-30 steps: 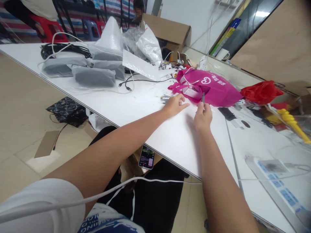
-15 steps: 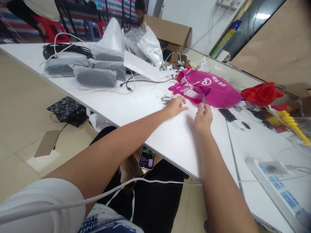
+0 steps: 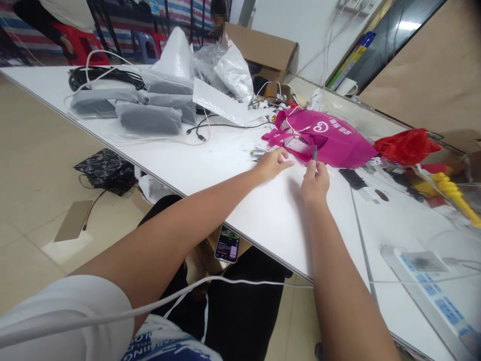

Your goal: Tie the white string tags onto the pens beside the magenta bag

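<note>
My right hand [image 3: 315, 181] pinches a slim grey pen-like stick [image 3: 314, 152], held upright over the white table [image 3: 274, 215]. Its lower part is hidden by my fingers. To the left, my left hand [image 3: 273, 164] rests near the tabletop with thumb and fingers apart and nothing between them. Just behind that hand lies a small bunch of thin silver, pen-like pieces [image 3: 259, 150], partly covered by it. A magenta bag [image 3: 334, 138] with white print lies beyond both hands.
Grey wrapped packages [image 3: 148, 118], a black cable coil [image 3: 101, 77] and clear plastic wrap [image 3: 233, 70] lie at the left back. A red plastic bag [image 3: 408, 145] and a power strip [image 3: 432, 286] are on the right. A white cable [image 3: 225, 279] crosses before me. A phone [image 3: 227, 244] sits below the table edge.
My left thumb has stretched slightly further to the right. The right hand keeps its grip on the grey stick, and the view has shifted very slightly.
</note>
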Available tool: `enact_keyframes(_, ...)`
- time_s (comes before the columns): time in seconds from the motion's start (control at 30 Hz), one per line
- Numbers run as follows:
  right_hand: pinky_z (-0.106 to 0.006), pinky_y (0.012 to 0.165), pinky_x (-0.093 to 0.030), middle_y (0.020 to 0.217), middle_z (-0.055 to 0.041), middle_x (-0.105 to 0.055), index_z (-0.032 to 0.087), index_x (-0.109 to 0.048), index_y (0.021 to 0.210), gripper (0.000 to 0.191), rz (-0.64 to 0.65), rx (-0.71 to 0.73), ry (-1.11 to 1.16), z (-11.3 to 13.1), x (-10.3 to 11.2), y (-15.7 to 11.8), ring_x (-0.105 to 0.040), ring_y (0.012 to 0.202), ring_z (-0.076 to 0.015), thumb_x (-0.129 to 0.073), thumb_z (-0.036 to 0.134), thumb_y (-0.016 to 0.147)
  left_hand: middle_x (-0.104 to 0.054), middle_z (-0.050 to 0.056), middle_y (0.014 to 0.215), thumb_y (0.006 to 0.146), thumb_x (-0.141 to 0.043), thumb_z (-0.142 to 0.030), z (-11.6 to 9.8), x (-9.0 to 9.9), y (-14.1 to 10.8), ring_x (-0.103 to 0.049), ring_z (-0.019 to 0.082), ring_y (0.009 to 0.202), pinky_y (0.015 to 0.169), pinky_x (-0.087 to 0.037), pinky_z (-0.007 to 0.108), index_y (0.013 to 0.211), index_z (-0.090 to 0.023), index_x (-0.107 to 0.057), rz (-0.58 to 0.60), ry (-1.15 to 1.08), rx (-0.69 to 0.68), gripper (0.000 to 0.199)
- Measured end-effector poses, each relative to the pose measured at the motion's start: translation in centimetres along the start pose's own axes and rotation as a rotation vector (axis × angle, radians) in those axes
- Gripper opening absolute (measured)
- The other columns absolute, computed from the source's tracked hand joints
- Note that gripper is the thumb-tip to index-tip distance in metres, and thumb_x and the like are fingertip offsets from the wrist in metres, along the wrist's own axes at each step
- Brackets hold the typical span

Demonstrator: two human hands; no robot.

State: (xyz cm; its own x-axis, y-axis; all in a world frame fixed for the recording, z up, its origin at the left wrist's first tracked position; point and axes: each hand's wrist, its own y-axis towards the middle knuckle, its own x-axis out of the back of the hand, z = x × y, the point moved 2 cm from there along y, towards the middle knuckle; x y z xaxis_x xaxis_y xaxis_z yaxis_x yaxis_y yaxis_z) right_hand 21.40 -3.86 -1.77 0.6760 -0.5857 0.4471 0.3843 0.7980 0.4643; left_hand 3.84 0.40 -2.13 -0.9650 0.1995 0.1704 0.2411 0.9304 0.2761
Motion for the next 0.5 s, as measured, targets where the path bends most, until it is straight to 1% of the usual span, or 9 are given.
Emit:
enact_keyframes(0.07,-0.043,0.088,-0.051,0.08,-0.0008,-0.062,0.026,-0.063,0.1,0.048,0.001,-0.002,-0.004,0.04,0.06,-0.01,-0.059,0.08,-0.0237,-0.047,0.07,0.105,-0.057,-0.007,0.07,0.11,-0.07,-0.039,-0.15,-0.09,-0.11,-0.053,0.012,0.06,0.065,-0.041,0.029,0.104,-0.025,-0.059,0.046,-0.039,0.031,0.019)
enact_keyframes(0.1,-0.043,0.087,-0.05,0.08,-0.0008,-0.062,0.026,-0.063,0.1,0.047,0.003,-0.002,-0.007,0.05,0.09,-0.01,-0.059,0.079,-0.0236,-0.046,0.07,0.105,-0.057,-0.007,0.067,0.114,-0.063,-0.043,-0.23,-0.14,-0.18,-0.053,0.012,0.057,0.063,-0.04,0.028,0.104,-0.025,-0.061,0.07,-0.05,0.04,0.021)
enact_keyframes(0.17,-0.043,0.087,-0.05,0.08,-0.0006,-0.061,0.026,-0.062,0.099,0.047,0.005,0.003,-0.012,0.04,0.13,-0.03,-0.059,0.079,-0.0236,-0.046,0.07,0.104,-0.055,-0.005,0.062,0.118,-0.053,-0.054,-0.36,-0.23,-0.33,-0.053,0.013,0.054,0.061,-0.041,0.028,0.101,-0.024,-0.064,0.106,-0.057,0.042,0.037)
enact_keyframes(0.2,-0.043,0.087,-0.05,0.08,-0.0005,-0.061,0.026,-0.062,0.099,0.048,0.003,0.007,-0.013,0.03,0.15,-0.05,-0.059,0.08,-0.0237,-0.046,0.071,0.104,-0.054,-0.005,0.06,0.118,-0.051,-0.06,-0.42,-0.28,-0.41,-0.053,0.013,0.054,0.061,-0.041,0.028,0.099,-0.023,-0.066,0.122,-0.057,0.041,0.044)
enact_keyframes(0.3,-0.043,0.087,-0.05,0.081,-0.0006,-0.062,0.027,-0.061,0.099,0.05,-0.006,0.017,-0.015,0.07,0.19,-0.12,-0.059,0.08,-0.0237,-0.045,0.074,0.103,-0.053,-0.003,0.057,0.112,-0.051,-0.076,-0.53,-0.38,-0.63,-0.052,0.014,0.053,0.06,-0.042,0.029,0.091,-0.021,-0.071,0.172,-0.057,0.036,0.062)
enact_keyframes(0.37,-0.043,0.088,-0.05,0.082,-0.001,-0.062,0.027,-0.06,0.098,0.051,-0.006,0.017,-0.014,0.12,0.2,-0.14,-0.059,0.081,-0.0237,-0.044,0.076,0.102,-0.054,-0.001,0.057,0.109,-0.051,-0.082,-0.55,-0.39,-0.7,-0.052,0.014,0.055,0.061,-0.042,0.03,0.085,-0.021,-0.072,0.193,-0.059,0.035,0.069)
enact_keyframes(0.43,-0.044,0.089,-0.05,0.084,-0.0018,-0.062,0.027,-0.059,0.098,0.052,-0.004,0.019,-0.012,0.14,0.21,-0.12,-0.06,0.082,-0.0242,-0.044,0.077,0.102,-0.054,0.0,0.058,0.109,-0.051,-0.083,-0.52,-0.37,-0.66,-0.053,0.015,0.057,0.063,-0.043,0.032,0.084,-0.021,-0.074,0.201,-0.051,0.04,0.07)
enact_keyframes(0.5,-0.045,0.09,-0.05,0.085,-0.0025,-0.063,0.027,-0.059,0.099,0.052,-0.003,0.024,-0.008,0.06,0.19,-0.07,-0.061,0.083,-0.0249,-0.044,0.077,0.103,-0.056,0.0,0.062,0.109,-0.058,-0.077,-0.46,-0.33,-0.52,-0.055,0.016,0.061,0.067,-0.044,0.033,0.086,-0.021,-0.074,0.187,-0.027,0.042,0.063)
